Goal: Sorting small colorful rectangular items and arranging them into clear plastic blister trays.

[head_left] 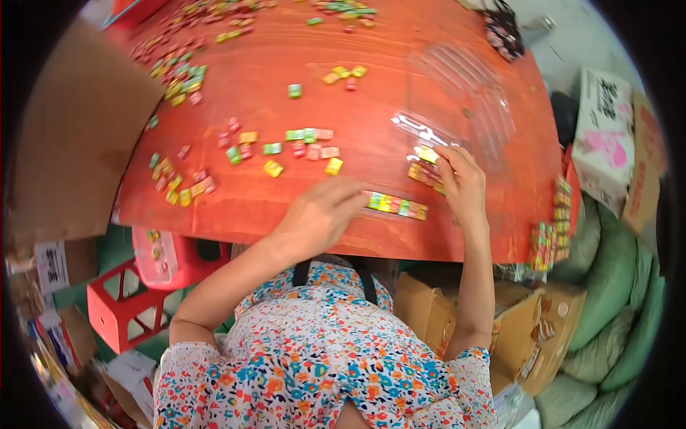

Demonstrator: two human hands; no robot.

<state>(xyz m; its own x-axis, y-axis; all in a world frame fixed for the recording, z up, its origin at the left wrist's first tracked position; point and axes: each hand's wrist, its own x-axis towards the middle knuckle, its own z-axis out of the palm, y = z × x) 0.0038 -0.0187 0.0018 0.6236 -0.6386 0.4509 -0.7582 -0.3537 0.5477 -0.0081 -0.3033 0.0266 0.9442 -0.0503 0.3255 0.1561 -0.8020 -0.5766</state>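
My left hand (321, 214) is low over the table near its front edge, fingers close together and slightly blurred. Its fingertips meet the left end of a straight row of small wrapped sweets (393, 205) in yellow, green, red and orange. Thumb and forefinger of my right hand (463, 182) pinch a small yellow wrapped sweet (427, 154). Just below that lies a short second row of sweets (423, 174), partly covered by the right hand. Clear, shiny plastic (421, 127) lies beyond the fingers; its exact shape is hard to make out.
Loose sweets (311, 150) are scattered across the red table (250, 200), with bigger heaps at the far left. Ridged clear trays (468, 79) lie far right. Stacked sweets (547, 239) stand at the right edge. Cardboard (78, 129) rises on the left, beside a red stool (114, 307).
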